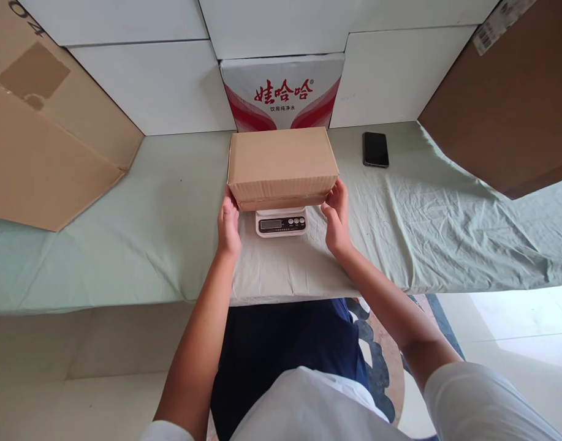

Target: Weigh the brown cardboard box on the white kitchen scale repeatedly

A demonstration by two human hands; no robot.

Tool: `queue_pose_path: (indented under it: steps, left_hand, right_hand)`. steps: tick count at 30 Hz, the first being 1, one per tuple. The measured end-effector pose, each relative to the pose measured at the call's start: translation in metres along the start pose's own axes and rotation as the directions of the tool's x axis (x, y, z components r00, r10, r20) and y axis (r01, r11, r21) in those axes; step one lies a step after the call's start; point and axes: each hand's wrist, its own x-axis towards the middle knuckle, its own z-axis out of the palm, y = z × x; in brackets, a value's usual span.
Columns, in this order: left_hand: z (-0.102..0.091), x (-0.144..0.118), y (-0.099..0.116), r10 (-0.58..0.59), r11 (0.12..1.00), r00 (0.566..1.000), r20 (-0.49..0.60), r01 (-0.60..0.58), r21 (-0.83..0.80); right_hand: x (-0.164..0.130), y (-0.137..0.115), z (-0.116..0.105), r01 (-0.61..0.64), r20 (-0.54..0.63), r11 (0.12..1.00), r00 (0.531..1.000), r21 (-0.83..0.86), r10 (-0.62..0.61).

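Observation:
A closed brown cardboard box [283, 156] sits over a small white digital kitchen scale [281, 224], whose front with the display and buttons sticks out below the box. My left hand [228, 223] grips the box's lower left corner, its fingers partly hidden behind the side. On the opposite side, my right hand [337, 215] holds the lower right corner with the thumb toward me. Whether the box rests its full weight on the scale I cannot tell. The scale's display shows no figures I can read.
A black smartphone [375, 149] lies to the right on the pale green cloth [170, 245]. Behind the box stands a white and red carton [283, 92] against white boxes. Large cardboard boxes flank the table at left [64, 141] and right [510, 110].

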Motion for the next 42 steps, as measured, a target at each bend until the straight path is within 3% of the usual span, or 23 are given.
queue_pose_path:
  steps: [42]
  left_hand:
    - [0.0028, -0.0016, 0.0084, 0.001, 1.000, 1.000, 0.014, -0.002, 0.026]
  right_hand:
    - [0.0034, -0.0016, -0.0020, -0.058, -0.008, 0.997, 0.998, -0.048, 0.058]
